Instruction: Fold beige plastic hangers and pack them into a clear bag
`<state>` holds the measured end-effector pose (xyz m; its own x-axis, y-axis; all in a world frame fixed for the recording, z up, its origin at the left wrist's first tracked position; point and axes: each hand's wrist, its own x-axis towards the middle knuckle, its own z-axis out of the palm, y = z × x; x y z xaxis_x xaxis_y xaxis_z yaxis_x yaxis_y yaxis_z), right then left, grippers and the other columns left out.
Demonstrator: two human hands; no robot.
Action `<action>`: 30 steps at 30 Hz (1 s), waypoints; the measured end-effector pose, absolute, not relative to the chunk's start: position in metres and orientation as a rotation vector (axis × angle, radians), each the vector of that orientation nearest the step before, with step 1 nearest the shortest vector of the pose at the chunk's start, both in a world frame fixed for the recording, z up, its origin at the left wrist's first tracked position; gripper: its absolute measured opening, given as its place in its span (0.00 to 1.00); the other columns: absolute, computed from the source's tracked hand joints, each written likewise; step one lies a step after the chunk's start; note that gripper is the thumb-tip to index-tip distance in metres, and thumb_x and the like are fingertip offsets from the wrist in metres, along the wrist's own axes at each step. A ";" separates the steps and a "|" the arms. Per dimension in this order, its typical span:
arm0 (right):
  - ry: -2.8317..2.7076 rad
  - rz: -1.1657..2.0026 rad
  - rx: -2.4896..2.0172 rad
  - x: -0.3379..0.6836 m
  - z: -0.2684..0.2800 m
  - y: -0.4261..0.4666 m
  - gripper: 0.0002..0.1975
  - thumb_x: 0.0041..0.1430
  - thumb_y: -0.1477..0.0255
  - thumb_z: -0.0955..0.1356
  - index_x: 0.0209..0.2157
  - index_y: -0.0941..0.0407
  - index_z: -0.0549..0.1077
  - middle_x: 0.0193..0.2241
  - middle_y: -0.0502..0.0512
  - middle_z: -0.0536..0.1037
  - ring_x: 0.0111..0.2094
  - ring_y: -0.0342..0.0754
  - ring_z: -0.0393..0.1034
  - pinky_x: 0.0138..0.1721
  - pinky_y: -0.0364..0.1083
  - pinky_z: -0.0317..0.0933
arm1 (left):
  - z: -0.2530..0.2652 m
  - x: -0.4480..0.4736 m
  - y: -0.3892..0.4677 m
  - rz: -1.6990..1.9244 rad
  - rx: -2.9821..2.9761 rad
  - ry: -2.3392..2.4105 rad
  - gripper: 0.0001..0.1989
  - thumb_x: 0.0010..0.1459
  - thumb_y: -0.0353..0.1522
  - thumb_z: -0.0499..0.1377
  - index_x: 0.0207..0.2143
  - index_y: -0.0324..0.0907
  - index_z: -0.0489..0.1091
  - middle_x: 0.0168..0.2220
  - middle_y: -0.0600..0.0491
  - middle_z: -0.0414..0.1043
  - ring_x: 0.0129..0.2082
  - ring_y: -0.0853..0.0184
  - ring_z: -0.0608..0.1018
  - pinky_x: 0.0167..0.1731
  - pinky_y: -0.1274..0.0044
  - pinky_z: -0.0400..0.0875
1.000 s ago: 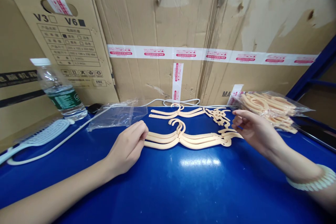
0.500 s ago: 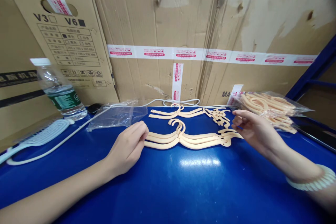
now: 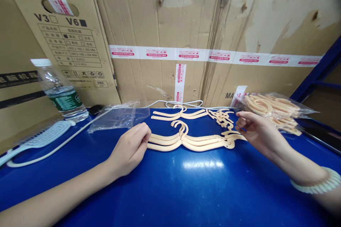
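Several beige plastic clothes hangers (image 3: 160, 145) lie close together on the blue table, hooks pointing away from me. My left hand (image 3: 132, 148) is closed at their left ends; its fingertips are hidden, so what it grips, if anything, cannot be made out. Loosely curled, my right hand (image 3: 257, 131) is beside small beige hanger parts (image 3: 233, 134) at the right ends, with nothing visible in its fingers. Behind lie another pair of hangers (image 3: 166, 116) and a loose heap of small beige hooked parts (image 3: 222, 117).
Clear bags of beige parts (image 3: 277, 108) are stacked at the right, near a dark flat device (image 3: 323, 136). An empty-looking clear bag (image 3: 114, 117), a water bottle (image 3: 62, 95), a pale blue hairbrush (image 3: 48, 135) and a white cable (image 3: 53, 153) are at the left. Cardboard (image 3: 160, 81) walls the back.
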<state>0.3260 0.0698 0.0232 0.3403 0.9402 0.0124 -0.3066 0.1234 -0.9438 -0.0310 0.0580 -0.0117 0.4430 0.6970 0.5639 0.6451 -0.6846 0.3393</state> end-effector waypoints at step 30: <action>-0.804 1.024 -1.027 0.336 0.022 0.077 0.10 0.35 0.70 0.77 0.22 0.56 0.75 0.15 0.45 0.67 0.21 0.40 0.59 0.22 0.40 0.58 | -0.002 -0.024 0.053 1.134 2.707 1.154 0.11 0.64 0.25 0.43 0.29 0.43 0.56 0.29 0.54 0.60 0.29 0.64 0.64 0.31 0.72 0.59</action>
